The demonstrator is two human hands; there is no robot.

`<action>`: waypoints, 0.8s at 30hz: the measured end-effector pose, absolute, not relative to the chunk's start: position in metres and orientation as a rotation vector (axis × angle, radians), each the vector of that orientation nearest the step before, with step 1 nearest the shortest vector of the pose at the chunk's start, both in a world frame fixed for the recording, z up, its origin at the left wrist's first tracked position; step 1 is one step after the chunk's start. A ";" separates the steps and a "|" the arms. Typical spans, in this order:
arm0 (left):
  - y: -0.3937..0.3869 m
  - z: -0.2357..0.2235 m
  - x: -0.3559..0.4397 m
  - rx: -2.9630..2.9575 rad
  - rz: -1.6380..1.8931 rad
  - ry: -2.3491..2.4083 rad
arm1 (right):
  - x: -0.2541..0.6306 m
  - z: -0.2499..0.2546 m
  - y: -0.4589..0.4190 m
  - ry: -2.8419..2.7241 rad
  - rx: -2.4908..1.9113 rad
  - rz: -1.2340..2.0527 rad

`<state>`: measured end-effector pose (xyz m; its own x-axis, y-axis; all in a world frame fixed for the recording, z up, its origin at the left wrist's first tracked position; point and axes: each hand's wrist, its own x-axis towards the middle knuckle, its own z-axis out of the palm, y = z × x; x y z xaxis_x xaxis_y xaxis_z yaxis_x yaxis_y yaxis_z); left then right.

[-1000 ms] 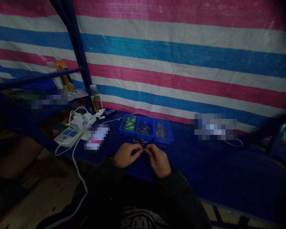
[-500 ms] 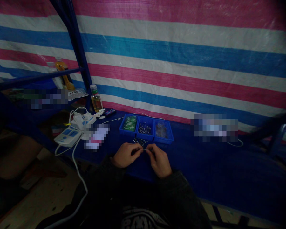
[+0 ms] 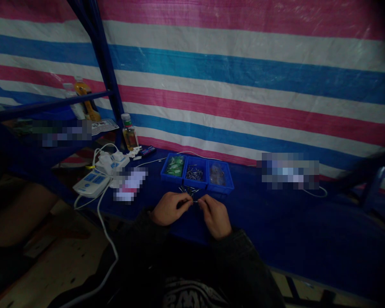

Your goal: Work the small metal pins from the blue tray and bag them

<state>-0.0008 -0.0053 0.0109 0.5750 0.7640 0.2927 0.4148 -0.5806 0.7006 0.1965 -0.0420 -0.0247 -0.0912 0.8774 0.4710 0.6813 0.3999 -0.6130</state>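
Note:
My left hand (image 3: pixel 170 208) and my right hand (image 3: pixel 215 215) meet over the blue table (image 3: pixel 308 231), fingertips pinched together on a thin small metal part (image 3: pixel 195 201) held between them. Just beyond my fingers lies a loose heap of small metal pins (image 3: pixel 188 189). Behind the heap stand three blue bins in a row: the left bin (image 3: pixel 173 167) holds green pieces, the middle bin (image 3: pixel 195 173) holds metal pins, the right bin (image 3: pixel 220 175) holds clear bags.
White power strips (image 3: pixel 98 175) with a white cable (image 3: pixel 107 239) lie at the table's left end. A small bottle (image 3: pixel 129 132) stands by a blue shelf post (image 3: pixel 107 72). A striped tarp (image 3: pixel 244 85) hangs behind the table.
Both hands stay pinched on the small part. My right hand has shifted very slightly; nothing else moved.

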 end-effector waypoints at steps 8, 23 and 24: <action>-0.004 0.010 -0.001 2.241 0.804 0.940 | 0.194 -0.025 -0.043 -1.807 -1.243 0.375; -0.005 0.010 -0.001 2.228 0.813 0.955 | 0.195 -0.024 -0.043 -1.798 -1.243 0.373; -0.005 0.011 -0.001 2.227 0.814 0.956 | 0.195 -0.024 -0.043 -1.802 -1.244 0.372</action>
